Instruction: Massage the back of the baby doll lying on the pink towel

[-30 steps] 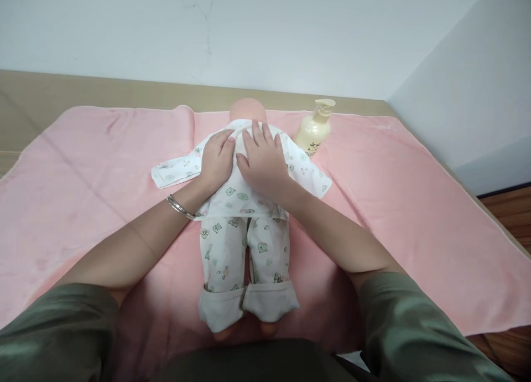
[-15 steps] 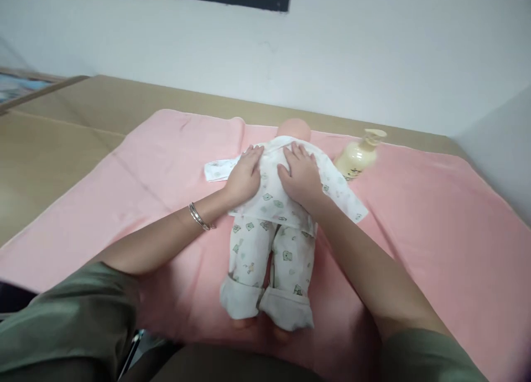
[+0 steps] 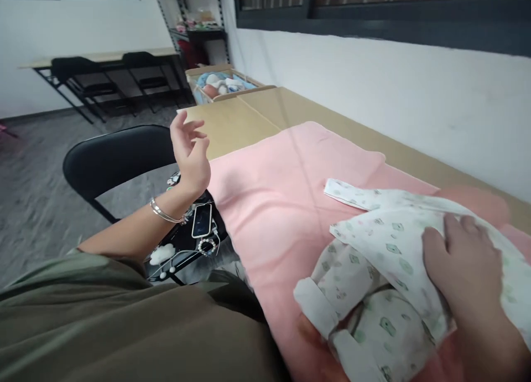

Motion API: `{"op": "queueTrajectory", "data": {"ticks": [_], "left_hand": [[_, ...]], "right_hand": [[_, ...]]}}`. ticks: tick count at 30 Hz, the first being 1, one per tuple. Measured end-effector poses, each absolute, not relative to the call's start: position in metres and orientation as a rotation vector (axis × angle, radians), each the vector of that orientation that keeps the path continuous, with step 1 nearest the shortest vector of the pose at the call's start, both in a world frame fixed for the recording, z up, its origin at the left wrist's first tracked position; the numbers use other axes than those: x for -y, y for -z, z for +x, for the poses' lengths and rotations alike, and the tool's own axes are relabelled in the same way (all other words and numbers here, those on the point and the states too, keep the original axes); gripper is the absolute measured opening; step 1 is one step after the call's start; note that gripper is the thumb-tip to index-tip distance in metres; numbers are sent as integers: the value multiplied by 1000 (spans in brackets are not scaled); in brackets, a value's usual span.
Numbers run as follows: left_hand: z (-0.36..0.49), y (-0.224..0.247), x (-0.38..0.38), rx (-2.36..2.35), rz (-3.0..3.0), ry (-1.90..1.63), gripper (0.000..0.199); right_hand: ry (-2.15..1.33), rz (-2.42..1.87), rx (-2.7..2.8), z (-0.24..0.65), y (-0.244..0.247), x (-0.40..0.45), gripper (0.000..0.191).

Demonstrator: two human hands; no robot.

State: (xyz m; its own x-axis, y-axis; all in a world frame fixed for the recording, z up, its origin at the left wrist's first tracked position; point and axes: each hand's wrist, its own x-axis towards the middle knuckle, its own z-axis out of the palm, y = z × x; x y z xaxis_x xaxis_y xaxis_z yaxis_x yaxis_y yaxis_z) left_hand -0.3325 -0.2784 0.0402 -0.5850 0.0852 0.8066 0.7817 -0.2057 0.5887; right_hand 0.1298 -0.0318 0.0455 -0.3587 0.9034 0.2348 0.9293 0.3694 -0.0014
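A doll [image 3: 477, 199] in a white printed top [image 3: 385, 232] and matching trousers [image 3: 348, 277] with turned-up cuffs lies at the right of the view. Its head is blurred. My right hand [image 3: 464, 260] rests flat on the back of the top, fingers spread a little. Away from the doll, my left hand [image 3: 191, 155] is raised in the air past the left edge of the pink blanket [image 3: 269, 205], its fingers loosely curled and apart, holding nothing. A silver bracelet circles the left wrist.
A black chair [image 3: 120, 155] stands at the left; a phone [image 3: 202, 220] and a beaded bracelet lie on a black seat below my left hand. Behind are a wooden crib [image 3: 257, 89] with blue cloth, a desk with chairs, shelves and a window frame.
The view has swung left. My left hand has come off the doll's back and risen to the left; my right hand is still on the top. The lotion bottle is out of view.
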Motion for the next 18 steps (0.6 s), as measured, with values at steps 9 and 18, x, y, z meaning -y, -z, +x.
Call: {"op": "queueTrajectory", "data": {"ticks": [9, 18], "left_hand": [[-332, 136, 345, 2729, 57, 1179, 50], [-338, 232, 355, 3189, 191, 800, 68]], "right_hand": [[113, -1557, 2437, 132, -43, 25, 80], [166, -1657, 2411, 133, -41, 20, 76]]}}
